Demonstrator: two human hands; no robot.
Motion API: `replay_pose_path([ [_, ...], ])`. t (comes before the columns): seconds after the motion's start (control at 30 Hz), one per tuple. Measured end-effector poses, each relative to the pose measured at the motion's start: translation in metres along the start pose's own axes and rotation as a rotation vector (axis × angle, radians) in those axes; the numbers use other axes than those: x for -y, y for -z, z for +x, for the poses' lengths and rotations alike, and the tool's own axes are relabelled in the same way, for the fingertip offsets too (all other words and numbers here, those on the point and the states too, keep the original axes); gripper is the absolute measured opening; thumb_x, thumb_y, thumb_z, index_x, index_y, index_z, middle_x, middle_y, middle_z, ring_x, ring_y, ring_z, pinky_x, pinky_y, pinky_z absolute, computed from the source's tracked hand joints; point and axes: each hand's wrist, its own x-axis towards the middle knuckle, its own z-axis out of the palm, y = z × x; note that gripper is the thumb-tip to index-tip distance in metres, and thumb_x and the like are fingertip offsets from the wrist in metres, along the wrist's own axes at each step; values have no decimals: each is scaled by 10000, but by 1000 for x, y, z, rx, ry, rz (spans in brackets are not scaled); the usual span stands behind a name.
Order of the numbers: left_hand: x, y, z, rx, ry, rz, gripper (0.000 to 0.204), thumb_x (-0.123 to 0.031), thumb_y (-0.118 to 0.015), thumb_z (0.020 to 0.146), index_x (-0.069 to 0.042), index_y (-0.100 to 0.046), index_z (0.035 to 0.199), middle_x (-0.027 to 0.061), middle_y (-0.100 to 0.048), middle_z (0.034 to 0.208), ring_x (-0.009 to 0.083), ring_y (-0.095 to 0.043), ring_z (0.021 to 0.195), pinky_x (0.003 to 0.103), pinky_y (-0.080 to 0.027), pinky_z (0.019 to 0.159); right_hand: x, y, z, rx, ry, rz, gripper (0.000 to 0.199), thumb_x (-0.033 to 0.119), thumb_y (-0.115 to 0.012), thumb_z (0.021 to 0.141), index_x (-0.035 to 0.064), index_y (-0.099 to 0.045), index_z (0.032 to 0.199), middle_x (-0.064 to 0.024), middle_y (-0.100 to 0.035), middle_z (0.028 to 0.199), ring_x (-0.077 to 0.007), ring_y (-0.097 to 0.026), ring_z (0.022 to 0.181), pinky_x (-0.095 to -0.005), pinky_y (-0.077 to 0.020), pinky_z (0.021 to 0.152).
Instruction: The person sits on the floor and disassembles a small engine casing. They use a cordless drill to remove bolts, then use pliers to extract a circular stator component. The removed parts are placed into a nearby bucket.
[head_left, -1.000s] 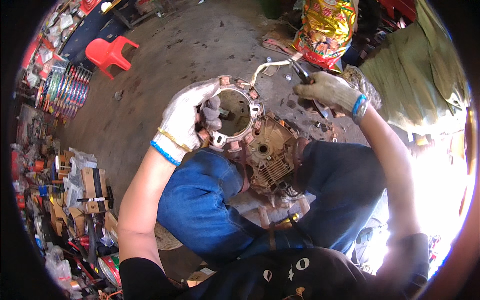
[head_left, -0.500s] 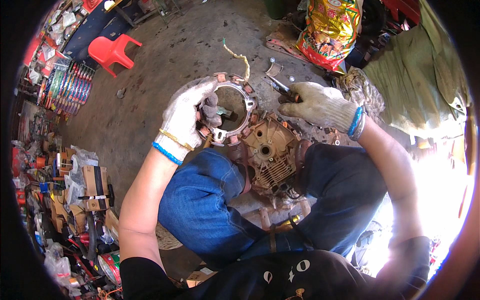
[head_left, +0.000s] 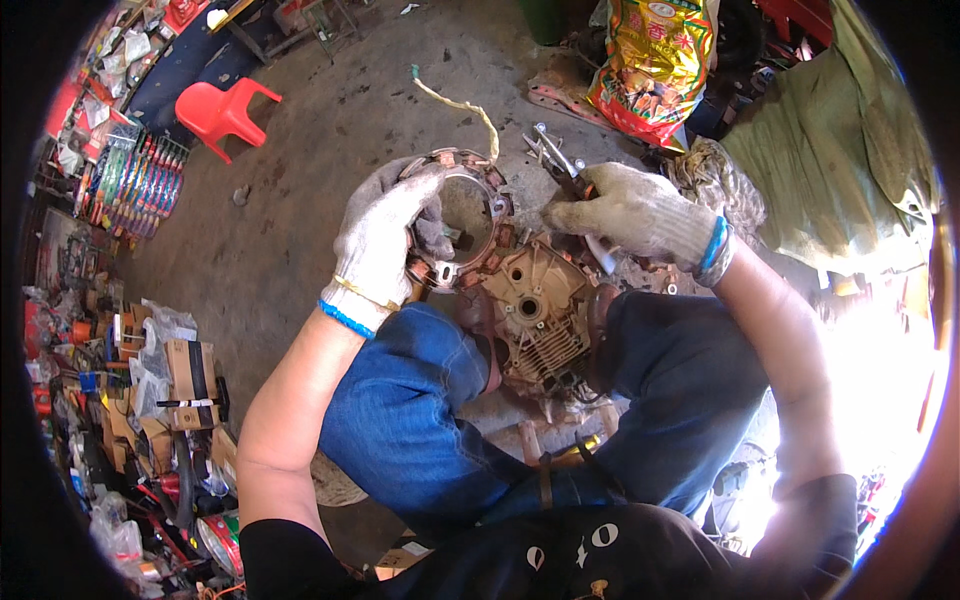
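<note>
My gloved left hand (head_left: 385, 215) grips the left side of a stator ring (head_left: 498, 207) with worn copper coils around its rim. From the ring's upper right a pale sleeved wire lead (head_left: 468, 106) sticks up and curves left. In my gloved right hand (head_left: 640, 212), to the right of the ring, is a metal tool that looks like pliers (head_left: 560, 165), its tips pointing up and left. A bluish flat part (head_left: 603, 254) shows below that hand; I cannot tell what it is. Between my shoes stands a dirty engine casing (head_left: 540, 310) with a round bore and fins.
A red plastic stool (head_left: 225, 112) stands at the far left. A gold and red sack (head_left: 655, 70) sits at the far right, with a green cloth (head_left: 820, 150) nearer. Cardboard boxes (head_left: 190, 375) and parts crowd the left side.
The wire lead has swung left. The tool in my right hand has turned, and its tips sit higher and look wider apart. The left hand still holds the ring.
</note>
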Motion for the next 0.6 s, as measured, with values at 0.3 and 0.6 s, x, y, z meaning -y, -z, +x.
replay_pose_path([
  [0.3,1,-9,0,-54,-76,-10,252,-211,-628,952,-82,-694,1158,-42,-577,684,73,-534,449,211,-384,364,-10,-15,14,219,185,425,447,418,-644,943,-21,-720,953,-105,-681,788,-165,-637,700,-330,-517,655],
  [0.6,1,-15,0,-40,-101,-18,227,-182,-621,955,-76,-699,1140,-40,-586,706,58,-551,520,215,-454,440,-4,-22,10,473,53,833,469,408,-619,960,-45,-725,1028,-93,-739,898,-147,-659,787,-334,-525,761],
])
